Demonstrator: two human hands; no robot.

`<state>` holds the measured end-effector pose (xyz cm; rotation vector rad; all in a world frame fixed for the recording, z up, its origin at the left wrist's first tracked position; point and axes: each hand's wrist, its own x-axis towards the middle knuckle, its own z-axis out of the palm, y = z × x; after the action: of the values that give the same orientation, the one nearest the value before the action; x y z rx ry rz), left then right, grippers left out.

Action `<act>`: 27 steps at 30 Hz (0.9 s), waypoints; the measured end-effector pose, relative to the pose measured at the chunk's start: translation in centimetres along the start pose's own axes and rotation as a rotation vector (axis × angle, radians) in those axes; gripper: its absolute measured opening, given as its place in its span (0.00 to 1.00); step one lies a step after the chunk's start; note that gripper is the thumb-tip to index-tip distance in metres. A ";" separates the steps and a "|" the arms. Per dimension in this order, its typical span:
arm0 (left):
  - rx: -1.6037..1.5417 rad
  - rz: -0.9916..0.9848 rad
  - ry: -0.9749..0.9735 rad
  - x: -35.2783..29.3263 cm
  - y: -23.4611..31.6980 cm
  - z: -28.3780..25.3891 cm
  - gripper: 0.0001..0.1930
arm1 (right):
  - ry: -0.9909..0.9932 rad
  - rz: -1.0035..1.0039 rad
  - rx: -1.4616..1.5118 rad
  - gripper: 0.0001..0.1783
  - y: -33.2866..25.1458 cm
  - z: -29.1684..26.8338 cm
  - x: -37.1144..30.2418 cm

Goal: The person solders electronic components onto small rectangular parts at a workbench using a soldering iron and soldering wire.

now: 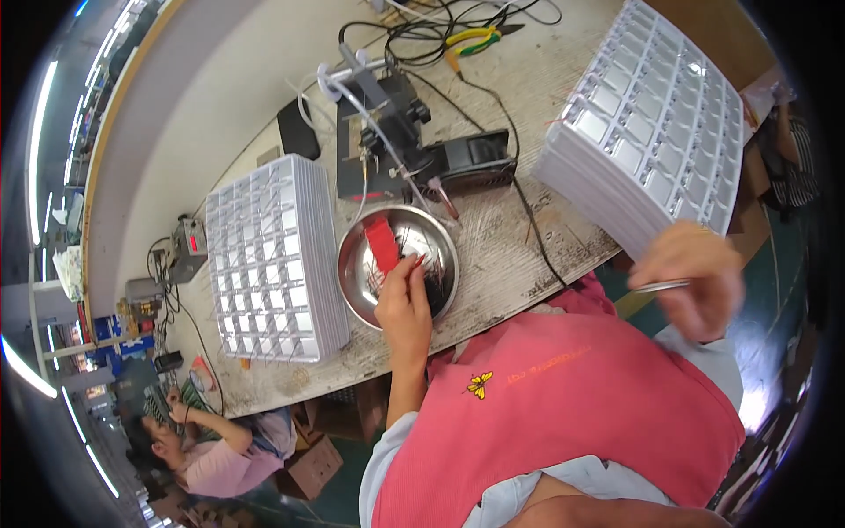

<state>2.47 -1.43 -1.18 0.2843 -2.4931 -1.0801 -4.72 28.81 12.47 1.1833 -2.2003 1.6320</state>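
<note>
A round metal bowl (353,280) sits near the table's front edge, holding a flat red strip (380,245) and many thin dark wires or leads (440,275). Over its near side, my left hand (407,301) pinches a small red piece (419,260) between thumb and fingertips; its exact kind is too small to tell. My right hand (691,277) is off to the right, beyond the table edge and just below the right tray stack. Motion blurs it, but its fingers are closed round a slim shiny metal tool (662,286), which sticks out to the left.
Stacks of clear compartmented plastic trays stand left (264,255) and right (651,123) of the bowl. Behind it is a dark bench machine (387,132) with tubes and a black fan unit (475,158). Cables and yellow-green pliers (475,40) lie farther back. Another person (220,453) sits at lower left.
</note>
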 end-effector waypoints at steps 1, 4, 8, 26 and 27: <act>-0.014 -0.005 0.000 -0.1 0.2 0.3 0.08 | -0.173 0.090 0.055 0.07 1.2 0.8 -0.5; -0.022 -0.019 -0.018 -0.2 0.4 0.4 0.08 | -0.216 0.465 0.179 0.10 4.6 6.9 -1.8; -0.021 0.025 -0.001 -0.8 0.2 0.1 0.07 | -0.255 0.684 0.322 0.13 7.8 10.6 -3.3; 0.059 0.149 -0.008 -0.8 0.1 0.6 0.07 | -0.111 0.794 0.398 0.14 10.4 13.6 -2.8; 0.072 0.215 0.016 -0.8 0.1 0.7 0.09 | -0.123 0.782 0.401 0.15 10.6 13.6 -2.8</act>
<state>2.85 -0.65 -1.70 0.0427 -2.4845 -0.8993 -5.56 19.47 -2.24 0.4797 -2.6960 2.4269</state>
